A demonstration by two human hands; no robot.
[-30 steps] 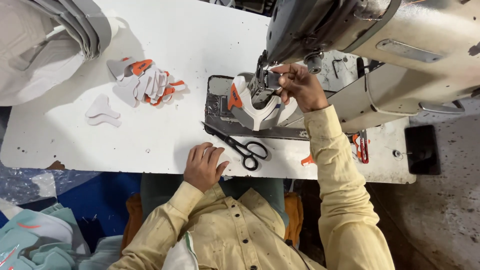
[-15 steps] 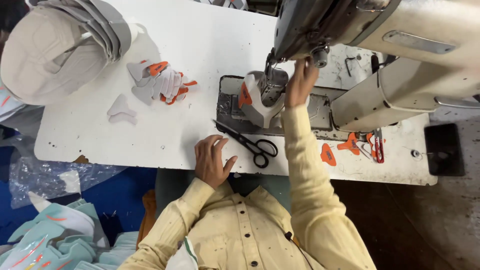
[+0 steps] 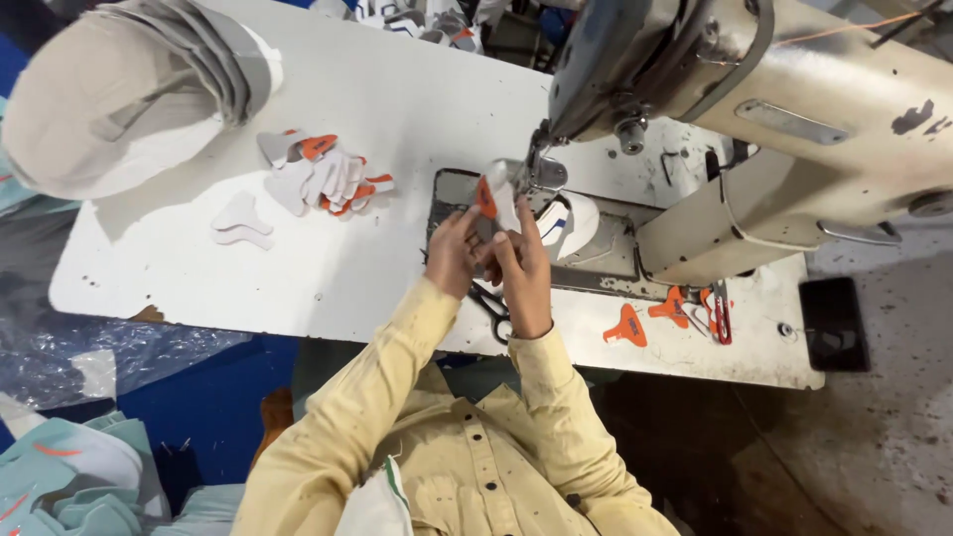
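Both hands, left hand [image 3: 454,260] and right hand [image 3: 523,270], pinch white-orange shoe piece [image 3: 493,201] at sewing machine [image 3: 735,119] needle; likely positioning, next needs careful alignment.

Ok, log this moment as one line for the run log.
left hand: holds white-and-orange piece | right hand: same piece, at sewing machine needle | scissors: under hands on table | cut pieces pile: left

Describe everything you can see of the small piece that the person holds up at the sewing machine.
The white and orange piece is a small, flat cut part, seemingly fabric or synthetic leather, mostly white with an orange patch on its left edge. It is held upright just below the sewing machine head, above the metal bed. The left hand and right hand both pinch its lower edge. Its lower part is hidden by fingers.
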